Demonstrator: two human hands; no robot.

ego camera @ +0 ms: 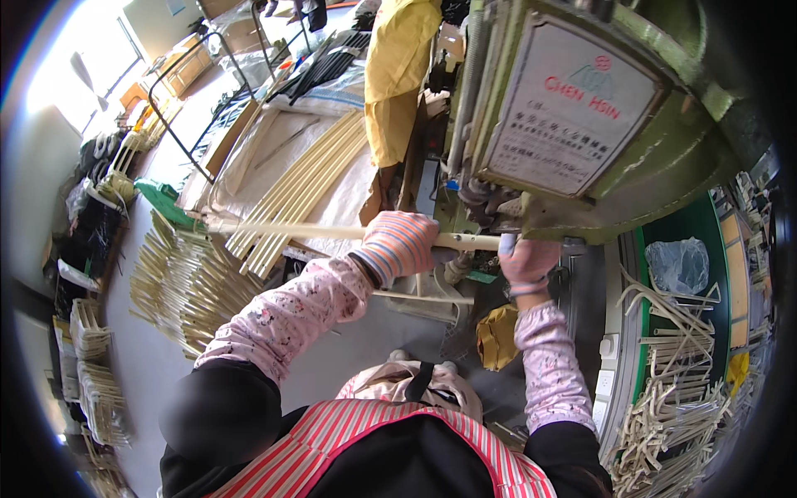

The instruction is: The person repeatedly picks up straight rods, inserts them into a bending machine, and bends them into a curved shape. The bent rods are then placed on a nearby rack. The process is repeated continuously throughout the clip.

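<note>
A long cream tube (468, 241) runs roughly crosswise in front of me, its left part blurred. My left hand (401, 246), in a striped knit glove, is wrapped around the tube near its middle. Close to the tube's right end, my right hand (530, 264) grips it, with a white covering on the thumb. Small holes show in the tube between both hands. That end lies just below the housing of a green Chen Hsin machine (554, 215); the fingers and housing partly hide the contact there. A plate (573, 106) with writing is fixed to the machine.
Straight cream tubes (305, 187) lie on white sheeting beyond my left hand. More tubes (187, 280) are stacked lower left. A yellow sack (398, 81) hangs beside the machine. At right, bent tubes (672, 373) pile up near a clear plastic bag (682, 264).
</note>
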